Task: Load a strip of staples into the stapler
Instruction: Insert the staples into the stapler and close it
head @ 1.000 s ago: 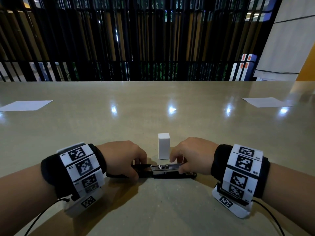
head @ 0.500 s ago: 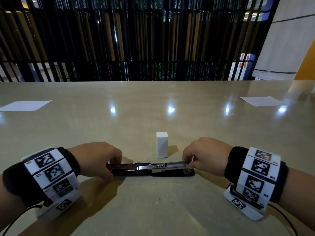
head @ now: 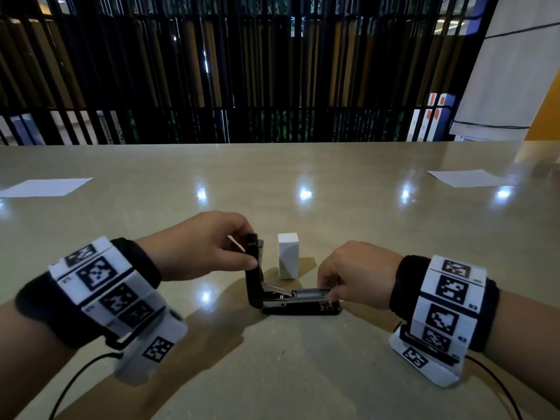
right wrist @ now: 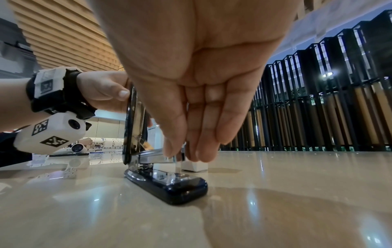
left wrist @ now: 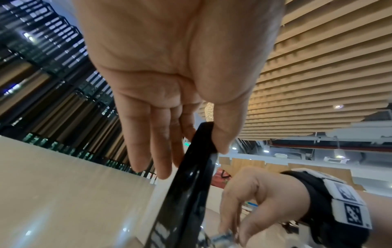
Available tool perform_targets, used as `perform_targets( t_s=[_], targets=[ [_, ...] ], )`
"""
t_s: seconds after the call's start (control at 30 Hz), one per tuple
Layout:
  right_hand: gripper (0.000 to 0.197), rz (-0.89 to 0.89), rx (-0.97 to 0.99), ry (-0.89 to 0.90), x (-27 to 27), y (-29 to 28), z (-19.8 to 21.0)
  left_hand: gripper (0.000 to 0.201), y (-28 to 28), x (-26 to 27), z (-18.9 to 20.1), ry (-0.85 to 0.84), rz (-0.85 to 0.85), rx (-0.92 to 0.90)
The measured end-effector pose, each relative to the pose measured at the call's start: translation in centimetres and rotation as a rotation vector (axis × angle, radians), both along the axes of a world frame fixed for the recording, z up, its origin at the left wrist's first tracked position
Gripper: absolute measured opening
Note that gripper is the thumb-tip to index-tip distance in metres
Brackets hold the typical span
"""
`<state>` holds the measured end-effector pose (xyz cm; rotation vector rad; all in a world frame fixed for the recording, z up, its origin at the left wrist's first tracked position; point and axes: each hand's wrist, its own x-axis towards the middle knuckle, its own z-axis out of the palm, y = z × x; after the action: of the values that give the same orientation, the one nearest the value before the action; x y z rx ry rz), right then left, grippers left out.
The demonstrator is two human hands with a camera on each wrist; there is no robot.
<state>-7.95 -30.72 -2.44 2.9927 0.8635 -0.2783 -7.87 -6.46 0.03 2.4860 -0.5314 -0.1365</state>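
A black stapler (head: 300, 310) lies on the table, its base (right wrist: 180, 186) flat and its lid (head: 253, 268) swung up to about vertical. My left hand (head: 247, 250) pinches the lid (left wrist: 191, 176) near its top between thumb and fingers. My right hand (head: 328, 294) pinches the front end of the metal magazine (head: 309, 294), thumb and fingertips (right wrist: 180, 154) pointing down at it. I cannot tell whether staples lie in the channel. A small white staple box (head: 288, 256) stands upright just behind the stapler.
The glossy beige table (head: 303, 374) runs wide all round. One white sheet (head: 45, 187) lies far left, another sheet (head: 469, 178) far right. A black slatted railing (head: 272, 86) rises behind the table's far edge.
Half a second ago the stapler lay spread flat with a hand at each end. My left hand has since swung the lid up to vertical. The right hand stays at the magazine's front.
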Motion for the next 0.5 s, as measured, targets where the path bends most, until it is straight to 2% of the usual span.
perform_targets(
  t_s=[0.13, 0.3, 0.5],
  targets=[
    [0.029, -0.005, 0.033, 0.005, 0.1, -0.1, 0.1, 0.020, -1.9, 0.1, -0.9, 0.024, -0.050, -0.062],
    [0.054, -0.061, 0.136, 0.065, 0.2, -0.1, -0.1, 0.032, -4.1, 0.1, -1.3, -0.010, -0.088, 0.113],
    [0.070, -0.052, 0.144, 0.041, -0.1, 0.4, -0.3, 0.033, -6.4, -0.4, -2.3, -0.042, -0.142, 0.341]
  ],
)
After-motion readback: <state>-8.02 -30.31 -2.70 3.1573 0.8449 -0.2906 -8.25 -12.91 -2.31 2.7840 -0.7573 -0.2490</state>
